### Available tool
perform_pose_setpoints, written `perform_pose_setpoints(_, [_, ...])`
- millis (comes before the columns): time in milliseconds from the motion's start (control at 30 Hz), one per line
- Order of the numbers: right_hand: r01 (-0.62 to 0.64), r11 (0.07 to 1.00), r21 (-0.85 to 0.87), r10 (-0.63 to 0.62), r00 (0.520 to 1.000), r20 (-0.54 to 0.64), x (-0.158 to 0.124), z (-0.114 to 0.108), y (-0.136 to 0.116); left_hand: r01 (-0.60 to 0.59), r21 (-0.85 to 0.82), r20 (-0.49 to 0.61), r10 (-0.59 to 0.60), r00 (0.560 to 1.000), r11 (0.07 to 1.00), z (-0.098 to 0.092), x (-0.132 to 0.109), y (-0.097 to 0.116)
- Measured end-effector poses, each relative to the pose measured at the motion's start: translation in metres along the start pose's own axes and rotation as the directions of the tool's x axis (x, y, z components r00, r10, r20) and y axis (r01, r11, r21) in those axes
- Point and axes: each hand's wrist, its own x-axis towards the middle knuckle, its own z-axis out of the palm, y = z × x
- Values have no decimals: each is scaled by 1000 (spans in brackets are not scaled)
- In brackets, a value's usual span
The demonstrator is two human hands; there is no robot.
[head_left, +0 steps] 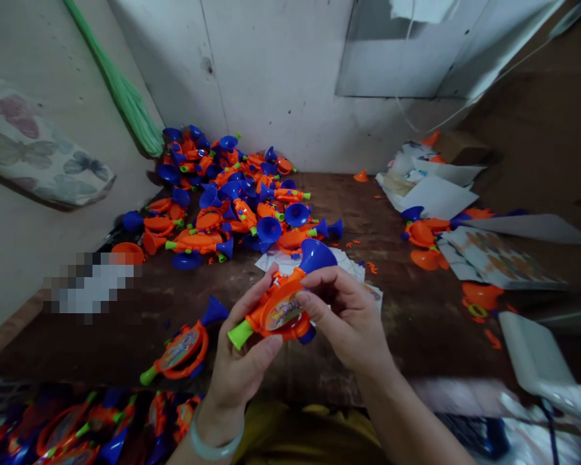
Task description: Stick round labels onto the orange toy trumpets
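Note:
An orange toy trumpet (290,303) with a blue bell, a lime-green mouthpiece and a printed sticker on its round side is held in front of me. My left hand (242,355) wraps round its mouthpiece end, thumb along the lower rim. The fingers of my right hand (351,316) pinch at the sticker's edge near the bell; whether a loose piece is between them I cannot make out. A second toy trumpet (184,349), its sticker facing up, lies on the table left of my left hand. Paper sheets (346,268) lie under and behind the held trumpet.
A large pile of toy trumpets (232,200) covers the back left of the brown table (339,368). More trumpets fill a crate (72,426) below the front edge. At right are a trumpet (426,232), a stack of sticker sheets (494,258) and a white device (537,352).

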Motion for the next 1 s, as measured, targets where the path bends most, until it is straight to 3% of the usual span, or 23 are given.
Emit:
perform_pose_setpoints(267, [-65,997,-42,66,998,10,-2,0,2,-39,40,41,37,998,998,-3,0,-1])
perform_pose_setpoints(467, [-67,997,48,68,998,-14,3,1,2,59,-131,28,-56,998,990,-5,3,2])
perform_pose_setpoints(667, [-87,993,75,91,995,-51,5,2,6,157,-270,160,-117,980,950,-12,3,8])
perform_pose_setpoints(767, [-85,995,54,88,995,-48,6,3,6,112,-225,107,-89,990,968,-8,3,5])
perform_pose_setpoints(900, [-89,995,39,91,995,-31,7,5,6,36,-113,-68,-44,997,993,-4,5,-1])
perform_pose_setpoints(1000, [-94,994,48,96,994,-47,8,7,7,78,-128,-23,-81,996,989,-8,5,0])
